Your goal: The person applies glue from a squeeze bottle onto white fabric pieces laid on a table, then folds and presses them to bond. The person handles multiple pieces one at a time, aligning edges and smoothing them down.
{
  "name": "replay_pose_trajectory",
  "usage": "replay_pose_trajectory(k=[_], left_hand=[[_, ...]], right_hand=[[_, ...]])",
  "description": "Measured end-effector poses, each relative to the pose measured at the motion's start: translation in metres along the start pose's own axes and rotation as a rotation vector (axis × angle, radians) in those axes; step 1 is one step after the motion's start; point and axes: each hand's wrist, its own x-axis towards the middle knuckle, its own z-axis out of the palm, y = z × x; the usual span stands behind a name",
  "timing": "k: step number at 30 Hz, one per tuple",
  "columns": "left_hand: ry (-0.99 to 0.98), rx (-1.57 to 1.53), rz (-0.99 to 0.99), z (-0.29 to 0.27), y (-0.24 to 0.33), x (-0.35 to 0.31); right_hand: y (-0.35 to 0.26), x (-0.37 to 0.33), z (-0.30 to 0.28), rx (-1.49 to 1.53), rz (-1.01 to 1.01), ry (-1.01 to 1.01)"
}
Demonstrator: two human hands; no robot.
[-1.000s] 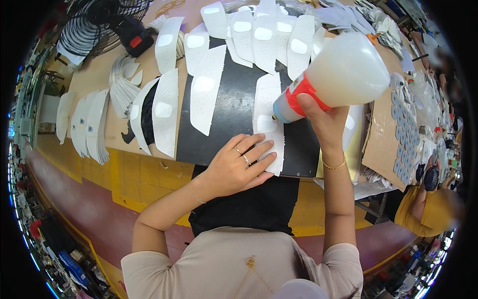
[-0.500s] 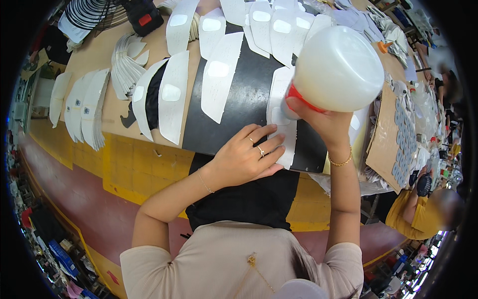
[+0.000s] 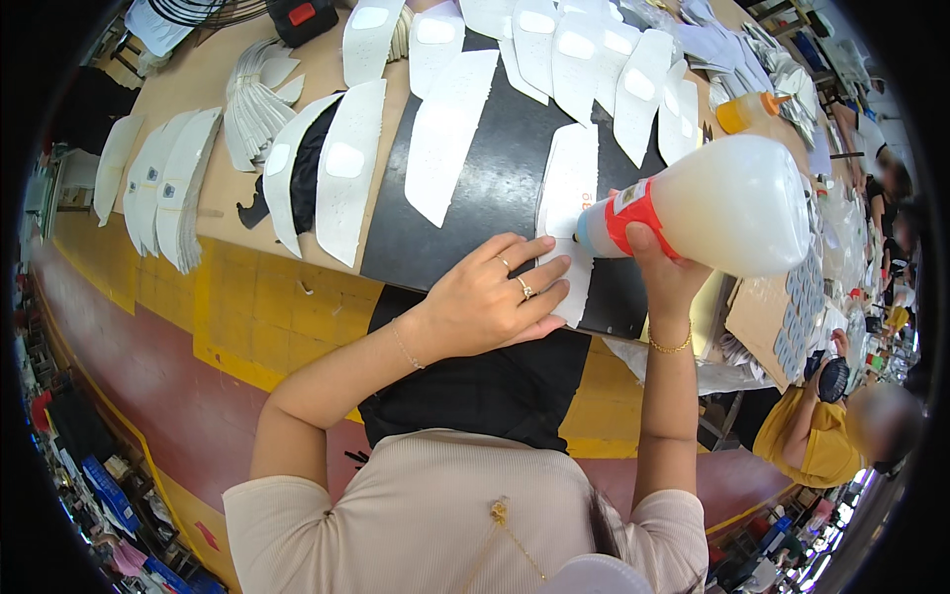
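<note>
My right hand (image 3: 665, 269) is wrapped around a large translucent squeeze bottle (image 3: 744, 203) of cloudy pale liquid, with a red band near its neck. The bottle lies tilted almost on its side, nozzle pointing left and down at a long white curved panel (image 3: 568, 183). Whether the tip touches the panel I cannot tell. My left hand (image 3: 500, 294) rests with spread fingers on the lower part of that panel, at the table's near edge. Beneath the panel is a black mat (image 3: 416, 262). Left of it lies another white curved panel (image 3: 453, 139) on the mat.
Several more white panels with glossy patches (image 3: 577, 49) lie at the back, and panel stacks (image 3: 178, 193) at the left. A yellow bottle (image 3: 747, 111) lies far right. Cardboard with grey round pieces (image 3: 804, 307) sits at the right. A person in yellow (image 3: 811, 436) is beyond.
The bottle has tipped further over and its body has swung right and down; its nozzle now shows over the panel. My left hand stays on the panel.
</note>
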Motion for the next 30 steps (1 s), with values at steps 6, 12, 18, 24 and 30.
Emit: replay_pose_trajectory(k=[6, 12, 18, 24, 30], left_hand=[[0.011, 0.019, 0.006, 0.001, 0.0, -0.001], [0.009, 0.048, 0.016, 0.002, 0.001, -0.002], [0.036, 0.054, 0.015, 0.004, 0.001, -0.002], [0.048, 0.052, 0.019, 0.004, 0.002, -0.002], [0.047, 0.037, 0.015, 0.005, 0.002, 0.0]], right_hand=[[0.001, 0.0, 0.009, -0.015, -0.084, -0.044], [-0.015, 0.019, 0.025, -0.202, -0.274, -0.106], [-0.027, 0.024, 0.033, -0.327, -0.368, -0.224], [-0.022, 0.018, 0.026, -0.442, -0.473, -0.294], [-0.015, 0.011, 0.013, -0.411, -0.348, -0.322]])
